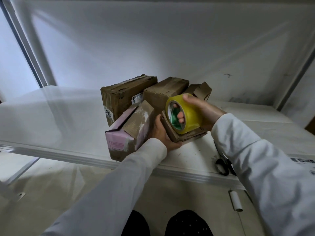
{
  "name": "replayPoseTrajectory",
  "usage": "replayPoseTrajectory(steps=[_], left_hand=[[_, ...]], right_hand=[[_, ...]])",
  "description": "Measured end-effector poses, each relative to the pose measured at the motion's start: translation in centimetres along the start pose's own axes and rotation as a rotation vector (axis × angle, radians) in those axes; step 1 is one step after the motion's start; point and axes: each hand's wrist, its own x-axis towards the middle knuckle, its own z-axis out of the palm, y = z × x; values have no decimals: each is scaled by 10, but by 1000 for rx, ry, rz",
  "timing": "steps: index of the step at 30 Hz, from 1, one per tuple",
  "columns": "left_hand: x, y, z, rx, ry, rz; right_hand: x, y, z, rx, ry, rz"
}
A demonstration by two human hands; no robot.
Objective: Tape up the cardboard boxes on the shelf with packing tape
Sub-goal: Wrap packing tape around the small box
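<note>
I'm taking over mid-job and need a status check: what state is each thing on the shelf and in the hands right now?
Tape roll: gripped by right hand, fingers through the core.
Small flat box: on the shelf, steadied by left hand.
Pink box: lying tilted, top flap loose.
Back-left box: closed, old tape on it.
Back-middle box: closed.
Back-right box: flaps open.
Scissors: lying on shelf, partly hidden by sleeve.

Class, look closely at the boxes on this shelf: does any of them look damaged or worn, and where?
Yes. The pink box at the front left has its pink surface peeled away in patches, baring brown cardboard. The small box at the back right has torn, crumpled flaps standing open. Paper scraps lie on the shelf.
</note>
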Motion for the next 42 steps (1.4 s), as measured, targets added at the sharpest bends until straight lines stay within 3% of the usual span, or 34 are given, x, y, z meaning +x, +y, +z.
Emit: replayPoseTrajectory(steps=[6,15,27,42], left_hand=[[4,-1,-3,26,-60,-78],[8,2,-2,118,-103,-141],[4,12,-6,116,-149,-212],[2,23,-11,100,-191,-309]], right_hand=[[10,-6,14,-258,197,-3],[-2,-42,29,-366,137,321],[-19,-29,12,-450,147,489],[-42,10,17,-392,140,552]])
